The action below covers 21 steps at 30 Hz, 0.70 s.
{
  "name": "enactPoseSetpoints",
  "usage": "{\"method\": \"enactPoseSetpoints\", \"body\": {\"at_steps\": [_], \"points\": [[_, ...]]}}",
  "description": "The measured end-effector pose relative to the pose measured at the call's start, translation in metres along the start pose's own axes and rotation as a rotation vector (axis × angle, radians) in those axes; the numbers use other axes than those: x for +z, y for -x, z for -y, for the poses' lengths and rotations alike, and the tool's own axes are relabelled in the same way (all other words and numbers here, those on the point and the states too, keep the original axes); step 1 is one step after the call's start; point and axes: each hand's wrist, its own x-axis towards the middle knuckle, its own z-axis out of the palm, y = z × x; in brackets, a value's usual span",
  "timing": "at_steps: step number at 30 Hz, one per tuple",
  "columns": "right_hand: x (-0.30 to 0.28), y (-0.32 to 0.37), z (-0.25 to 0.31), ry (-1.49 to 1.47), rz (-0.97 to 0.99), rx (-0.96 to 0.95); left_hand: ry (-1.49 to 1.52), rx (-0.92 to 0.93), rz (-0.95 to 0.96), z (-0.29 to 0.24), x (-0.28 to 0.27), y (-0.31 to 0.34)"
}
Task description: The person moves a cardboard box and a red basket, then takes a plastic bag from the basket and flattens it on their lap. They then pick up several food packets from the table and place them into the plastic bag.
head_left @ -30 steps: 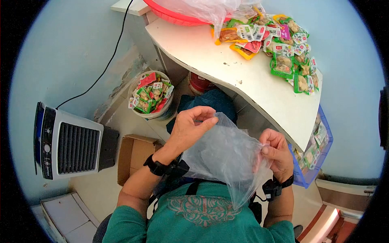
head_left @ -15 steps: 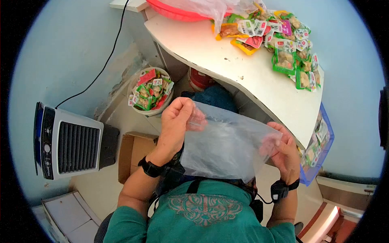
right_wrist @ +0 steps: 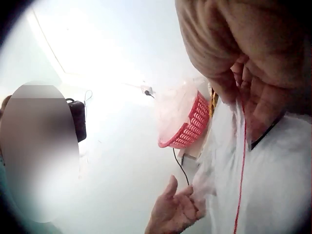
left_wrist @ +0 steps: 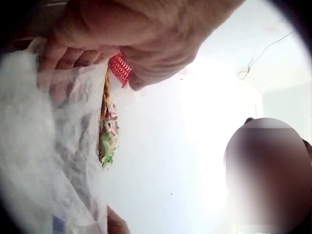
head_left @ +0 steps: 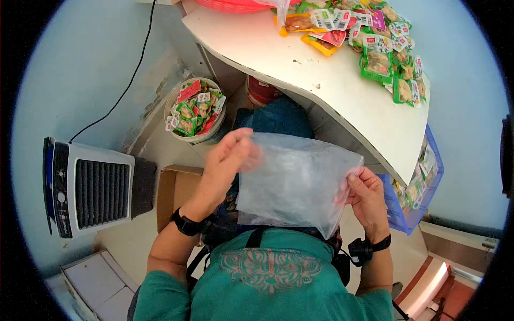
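A clear plastic bag (head_left: 294, 182) is spread flat between the two hands, above the lap. My right hand (head_left: 367, 198) pinches its right edge between thumb and fingers. A thin red line (right_wrist: 242, 170) runs along the bag beside those fingers in the right wrist view. At the bag's upper left edge is my left hand (head_left: 227, 166), slightly blurred, its fingers behind the film. The right wrist view shows this left hand (right_wrist: 175, 209) with thumb raised and fingers extended against the plastic. Through the film, its fingers (left_wrist: 61, 61) look fairly straight in the left wrist view.
Sealed snack packets (head_left: 377, 59) are heaped on the white table (head_left: 257, 48), near a red basket (head_left: 235, 4). More packets fill a bucket (head_left: 168, 99) at left and a blue crate (head_left: 399, 216) at right. A cardboard box (head_left: 176, 187) and an air cooler (head_left: 101, 187) stand left.
The bag, bunched and hanging one second ago, is now spread out flat. The left hand has moved left and loosened its earlier pinch; the right hand still holds the right edge.
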Motion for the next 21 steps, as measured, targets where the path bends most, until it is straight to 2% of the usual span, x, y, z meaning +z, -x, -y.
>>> {"method": "enactPoseSetpoints", "body": {"at_steps": [3,6,9,12,21], "points": [[0.001,-0.001,-0.001,0.015,-0.087,0.059,-0.18,-0.122,-0.012,0.006,-0.004,0.011],[-0.01,-0.002,-0.007,0.169,-0.109,0.072,-0.109,-0.157,0.038,0.022,-0.017,0.017],[-0.007,-0.002,-0.011,0.358,-0.147,0.044,-0.041,-0.217,-0.036,0.034,-0.021,0.022],[-0.008,-0.004,-0.02,0.52,-0.123,0.038,0.016,-0.129,-0.063,0.046,-0.026,0.02],[0.001,-0.008,-0.033,0.486,-0.209,-0.005,-0.19,0.161,-0.234,0.059,-0.021,-0.018]]}}
